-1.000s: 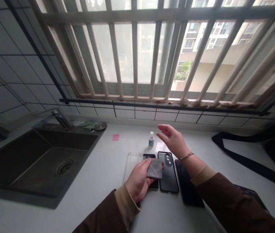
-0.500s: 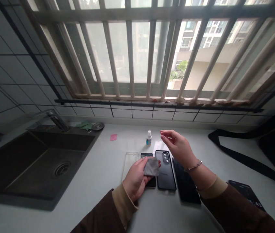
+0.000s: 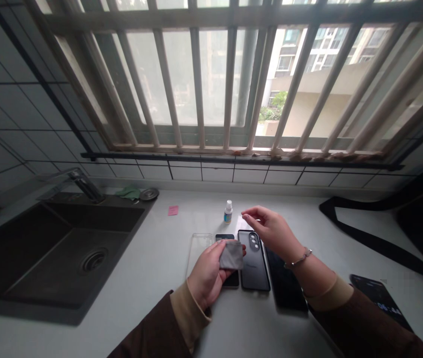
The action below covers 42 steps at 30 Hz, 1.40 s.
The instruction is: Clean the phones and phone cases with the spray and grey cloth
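My left hand (image 3: 207, 276) is closed around a folded grey cloth (image 3: 231, 255), thumb on top and fingertips showing past its right edge. Under that hand lies a phone (image 3: 232, 282), partly covered by the cloth. My right hand (image 3: 267, 229) is raised over the counter with thumb and fingers drawn together; whatever lies between the tips, if anything, cannot be made out. Below those fingertips is a pale patch, perhaps a clear packet or glare. A black phone case (image 3: 254, 263) and a dark tablet (image 3: 286, 283) lie beside it. A small white bottle (image 3: 228, 213) stands upright behind.
A clear phone case (image 3: 195, 248) lies left of the hands. On the counter are a pink note (image 3: 173, 211), a phone with a lit clock (image 3: 379, 298) and a black strap (image 3: 361, 238). The sink (image 3: 62, 253) is left; a barred window (image 3: 196, 84) is behind.
My right hand has come down and slightly left, towards the pale patch beside the bottle. The left hand keeps the folded cloth in the same place.
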Tool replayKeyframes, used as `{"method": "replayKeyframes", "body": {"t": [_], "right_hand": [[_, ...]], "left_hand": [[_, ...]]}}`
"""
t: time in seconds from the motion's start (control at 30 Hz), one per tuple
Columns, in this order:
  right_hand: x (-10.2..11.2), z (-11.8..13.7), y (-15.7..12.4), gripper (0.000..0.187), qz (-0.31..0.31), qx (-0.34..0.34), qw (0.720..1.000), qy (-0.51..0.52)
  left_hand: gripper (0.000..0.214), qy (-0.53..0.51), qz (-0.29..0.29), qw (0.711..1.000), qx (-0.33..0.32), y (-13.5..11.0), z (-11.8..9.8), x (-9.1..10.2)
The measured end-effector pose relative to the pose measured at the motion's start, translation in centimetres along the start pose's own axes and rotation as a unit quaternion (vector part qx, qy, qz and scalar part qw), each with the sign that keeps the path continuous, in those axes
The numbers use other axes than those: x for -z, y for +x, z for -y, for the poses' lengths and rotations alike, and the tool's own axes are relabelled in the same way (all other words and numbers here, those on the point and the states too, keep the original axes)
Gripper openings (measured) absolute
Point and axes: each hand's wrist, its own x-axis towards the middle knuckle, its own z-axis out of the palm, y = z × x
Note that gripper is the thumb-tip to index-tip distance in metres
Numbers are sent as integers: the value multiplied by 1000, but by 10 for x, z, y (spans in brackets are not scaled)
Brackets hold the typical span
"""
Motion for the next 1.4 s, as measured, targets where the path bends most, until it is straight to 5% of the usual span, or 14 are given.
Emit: {"method": "replayKeyframes", "body": {"t": [0.2,0.33,0.83,1.1,1.4], "right_hand": [[-8,2,-6,42,181,-28,981,-60],[-13,0,-10,49,226,-68,971,-27],[-25,-3,-50,44,123,-116,975,143],[-24,0,-69,42,131,-177,922,319],[-31,-9,-71,41,31,-213,890,401]], "left_hand": [[25,-6,16,1000,-25,-3,-2,-3],[25,-10,21,999,-36,-4,-3,-3],[35,17,45,999,-22,-6,-1,-4],[41,50,81,995,-2,-9,-1,-6],[36,91,85,992,-10,-5,5,-4]]}}
